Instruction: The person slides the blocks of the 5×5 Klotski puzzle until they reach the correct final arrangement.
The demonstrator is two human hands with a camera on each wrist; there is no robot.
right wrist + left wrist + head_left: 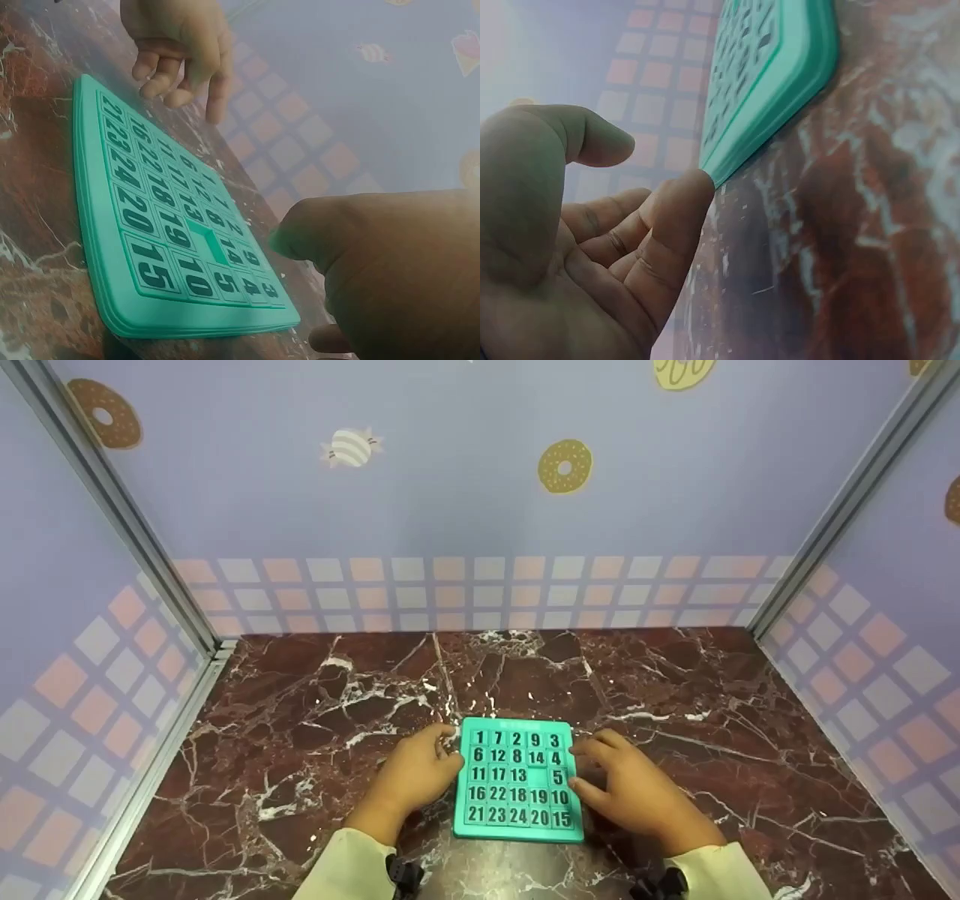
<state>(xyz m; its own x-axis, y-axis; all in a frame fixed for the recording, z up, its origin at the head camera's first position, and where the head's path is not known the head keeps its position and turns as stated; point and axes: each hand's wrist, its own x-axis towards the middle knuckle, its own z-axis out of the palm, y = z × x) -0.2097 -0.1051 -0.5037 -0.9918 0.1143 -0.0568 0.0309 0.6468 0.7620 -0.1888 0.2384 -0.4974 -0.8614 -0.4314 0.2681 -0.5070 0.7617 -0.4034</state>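
Note:
A teal sliding number puzzle (518,784) lies flat on the marble-patterned table, its numbers upright in the head view. Its one vacant slot (538,777) is in the third row, between tiles 13 and 5. At the left rim is my left hand (418,771), fingers loosely bent. The left wrist view shows a fingertip (697,184) right at the puzzle's edge and the thumb (604,142) raised apart. My right hand (634,784) is beside the right rim, thumb and fingers near tiles 4 and 5. In the right wrist view its thumb (300,232) is extended and most other fingers are hidden.
The dark red marbled tabletop (360,690) stretches around the puzzle. Behind it stands a lilac wall (465,510) with printed sweets and a checked band. Side panels with metal frame posts (150,532) flank the table. Dark wrist straps (405,876) sit at both cuffs.

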